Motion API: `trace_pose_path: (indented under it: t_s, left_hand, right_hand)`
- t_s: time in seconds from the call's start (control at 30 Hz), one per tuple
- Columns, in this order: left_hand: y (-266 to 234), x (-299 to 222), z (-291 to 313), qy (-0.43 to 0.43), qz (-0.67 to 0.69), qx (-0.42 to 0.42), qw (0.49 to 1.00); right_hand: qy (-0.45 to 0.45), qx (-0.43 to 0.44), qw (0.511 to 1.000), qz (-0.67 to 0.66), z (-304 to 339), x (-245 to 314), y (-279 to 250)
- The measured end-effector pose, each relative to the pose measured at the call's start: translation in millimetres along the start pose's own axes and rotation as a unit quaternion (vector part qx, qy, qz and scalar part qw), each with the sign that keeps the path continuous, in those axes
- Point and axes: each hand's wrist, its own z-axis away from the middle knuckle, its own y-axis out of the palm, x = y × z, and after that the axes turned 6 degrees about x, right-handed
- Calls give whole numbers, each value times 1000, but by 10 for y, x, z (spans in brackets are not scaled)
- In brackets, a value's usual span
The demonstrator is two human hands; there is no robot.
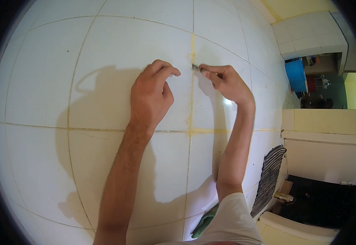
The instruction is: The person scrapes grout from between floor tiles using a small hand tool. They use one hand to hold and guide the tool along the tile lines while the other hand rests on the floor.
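My right hand [229, 83] pinches a small, thin, dark metal piece [197, 68] between thumb and fingers. Its tip meets the yellowish grout line [192, 87] that runs between white floor tiles [161, 45]; the piece's exact kind is too small to make out. To the left of that line my left hand [151, 90] hovers over a tile with nothing in it. Its index finger is bent toward the grout, the thumb stands apart from it, and the other fingers curl under, partly hidden.
A striped dark mat [269, 179] lies at the right by a doorway. Beside my right sleeve is a green cloth [204, 223]. Farther off at the upper right stands a blue tub [295, 75] near a red container [311, 83]. Shadows of my arms fall across the tiles.
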Motion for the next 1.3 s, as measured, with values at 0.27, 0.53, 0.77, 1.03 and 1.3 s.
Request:
trace_pose_path:
  t_s: [0.27, 0.53, 0.77, 1.03, 1.3]
  left_hand:
    - [20, -1, -5, -2, 1, -1, 1000]
    - [10, 11, 0, -1, -13, -2, 1000]
    - [8, 45, 7, 8, 2, 1, 1000]
    - [0, -12, -8, -4, -8, 4, 1000]
    - [18, 39, 7, 6, 5, 1, 1000]
  right_hand:
    - [27, -45, 998, 33, -29, 74, -3]
    - [-7, 104, 994, 14, 155, 53, -175]
    - [11, -23, 1000, -1, 22, 108, -36]
    - [-4, 106, 994, -14, 143, -17, -184]
    - [-48, 9, 999, -13, 0, -88, -76]
